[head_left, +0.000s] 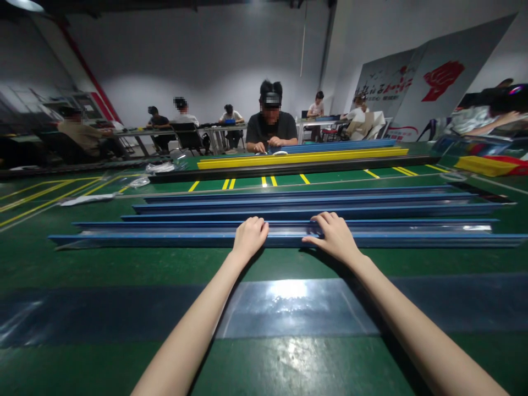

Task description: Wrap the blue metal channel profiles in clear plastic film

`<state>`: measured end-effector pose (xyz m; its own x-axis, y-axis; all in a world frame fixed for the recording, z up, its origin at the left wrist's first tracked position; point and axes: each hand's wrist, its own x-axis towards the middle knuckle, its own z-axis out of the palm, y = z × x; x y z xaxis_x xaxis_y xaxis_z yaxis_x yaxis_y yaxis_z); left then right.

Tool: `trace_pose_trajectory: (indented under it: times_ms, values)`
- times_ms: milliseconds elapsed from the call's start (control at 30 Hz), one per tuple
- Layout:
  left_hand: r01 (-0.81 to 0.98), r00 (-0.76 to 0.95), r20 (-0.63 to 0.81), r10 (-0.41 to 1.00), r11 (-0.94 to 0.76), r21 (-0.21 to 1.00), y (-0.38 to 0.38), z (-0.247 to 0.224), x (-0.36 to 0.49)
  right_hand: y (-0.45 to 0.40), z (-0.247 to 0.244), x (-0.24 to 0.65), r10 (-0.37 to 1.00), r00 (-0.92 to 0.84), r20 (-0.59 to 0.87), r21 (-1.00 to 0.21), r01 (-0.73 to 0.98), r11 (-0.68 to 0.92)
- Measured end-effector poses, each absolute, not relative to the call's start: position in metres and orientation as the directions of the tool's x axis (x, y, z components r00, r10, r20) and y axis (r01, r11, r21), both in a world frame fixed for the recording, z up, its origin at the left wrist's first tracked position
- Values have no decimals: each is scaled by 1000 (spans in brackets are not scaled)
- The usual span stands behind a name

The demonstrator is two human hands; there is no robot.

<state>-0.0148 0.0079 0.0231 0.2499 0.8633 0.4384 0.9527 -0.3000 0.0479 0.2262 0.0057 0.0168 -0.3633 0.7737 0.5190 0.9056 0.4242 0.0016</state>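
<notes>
A long blue plastic channel (pixel 165 241) with raised side walls lies across the table in front of me. My left hand (pixel 251 235) is closed over this channel near its middle, fingers wrapped and the thumb side hidden. To its right, my right hand (pixel 333 236) spans the same channel, thumb against the near wall and curled fingers at the far wall. Behind it lie more blue channels (pixel 305 208), roughly parallel. On the near side, a flat, glossy, see-through strip (pixel 103 311) runs across the table under my forearms.
On the far side of the green table (pixel 124 264) lie a yellow channel (pixel 303 158) and a black one (pixel 350 164). A person (pixel 272 124) works there with both hands. Clear plastic wrap (pixel 160 168) rests at left; yellow and red bins (pixel 484 165) stand at right.
</notes>
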Motion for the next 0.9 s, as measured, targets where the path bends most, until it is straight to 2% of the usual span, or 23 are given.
trace_pose_trajectory:
  times_ms: [100,200,433,633,900]
  values:
    - [964,245,530,812,-263,-42,14,19,-20,10,13,228,736,-386,557,54,901,431]
    - [964,255,568,783,-248,-92,19,17,-24,16,10,227,754,-410,513,90,899,428]
    - [952,289,552,782,-298,-77,28,17,-24,32,7,225,840,-406,359,82,911,405]
    - [937,338,496,800,-333,-102,39,16,-31,43,8,220,850,-416,325,35,903,429]
    - [930,351,503,790,-356,-91,50,15,-43,52,10,208,855,-424,299,24,899,437]
